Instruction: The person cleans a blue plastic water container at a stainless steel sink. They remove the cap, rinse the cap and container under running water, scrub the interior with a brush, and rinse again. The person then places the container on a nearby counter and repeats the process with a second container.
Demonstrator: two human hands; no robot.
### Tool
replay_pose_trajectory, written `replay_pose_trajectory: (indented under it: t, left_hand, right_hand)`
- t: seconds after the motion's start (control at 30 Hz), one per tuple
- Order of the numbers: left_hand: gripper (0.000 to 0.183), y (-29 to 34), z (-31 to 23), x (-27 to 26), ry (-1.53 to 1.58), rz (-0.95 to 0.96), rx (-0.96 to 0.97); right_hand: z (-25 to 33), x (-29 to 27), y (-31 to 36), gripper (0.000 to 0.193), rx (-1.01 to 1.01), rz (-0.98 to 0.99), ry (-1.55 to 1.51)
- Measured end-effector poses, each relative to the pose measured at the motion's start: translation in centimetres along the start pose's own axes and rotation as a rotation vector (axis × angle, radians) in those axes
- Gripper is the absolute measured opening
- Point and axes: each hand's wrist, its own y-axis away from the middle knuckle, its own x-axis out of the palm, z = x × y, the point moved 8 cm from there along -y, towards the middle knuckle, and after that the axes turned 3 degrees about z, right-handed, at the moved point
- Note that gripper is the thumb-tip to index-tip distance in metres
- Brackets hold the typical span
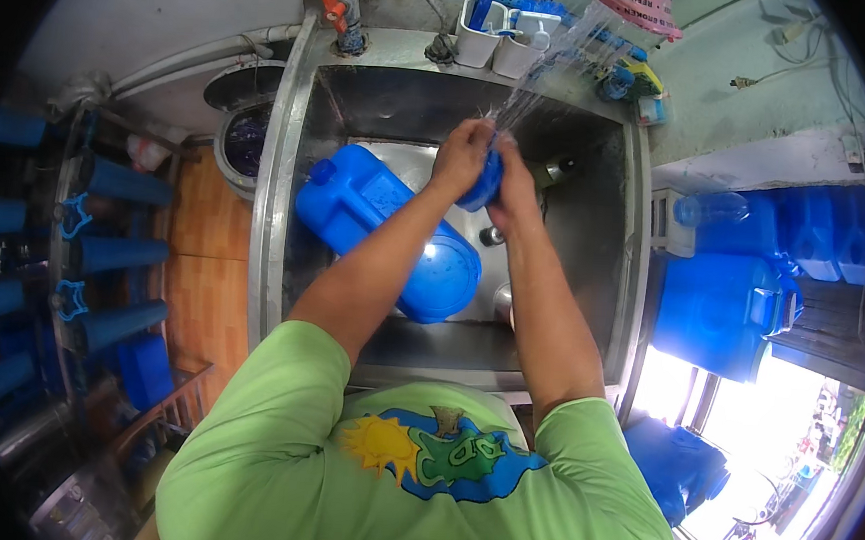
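Over the far part of a steel sink [426, 356], my left hand [460, 158] and my right hand [516, 184] are closed around a blue rounded piece [482, 185], its exact kind hidden by my fingers. A spray of water [552, 63] falls from the upper right onto both hands and the piece. Below my left forearm a blue plastic jug [362, 200] lies on its side in the sink, its round end toward me. Small metal fittings [493, 236] show on the sink floor near my right wrist.
White holders [476, 44] with brushes stand on the far ledge beside a pipe with a red valve [332, 7]. At right are several blue jugs [716, 305] and a clear bottle [713, 209]. A rack with blue containers [117, 258] stands left; an open round tub [244, 146] is nearer the sink.
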Motion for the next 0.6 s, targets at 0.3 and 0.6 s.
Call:
replay_pose_trajectory:
  t: [0.3, 0.6]
  left_hand:
    - [0.046, -1.0, -2.6, 0.0, -0.552, -0.091, 0.398]
    - [0.029, -1.0, -3.6, -1.0, -0.410, -0.091, 0.325]
  right_hand:
    - [1.8, 0.6, -0.4, 0.030, 0.061, 0.151, 0.203]
    - [1.9, 0.9, -0.6, 0.033, 0.061, 0.196, 0.327]
